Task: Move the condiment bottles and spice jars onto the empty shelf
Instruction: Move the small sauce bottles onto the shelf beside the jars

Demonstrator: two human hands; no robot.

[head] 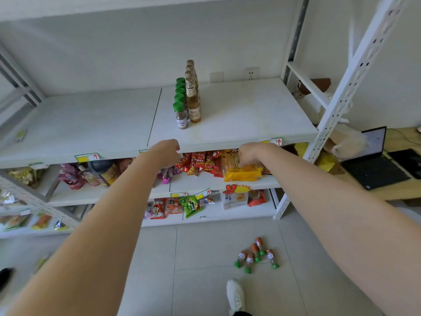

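I am looking at a small shop setup, staged in a plain room. White slotted-steel shelving (355,71) carries goods in tiers. Yellow price-tag holders with red arrows (87,157) are fixed along the front edges of the shelves. The lower tiers hold packaged snacks (200,164) laid in groups. The upper shelf (239,115) holds spice jars (181,115) and condiment bottles (193,103) in two rows running front to back. The floor is tiled (205,258). An open laptop (373,160) rests on a wooden surface beyond the right end of the shelving.
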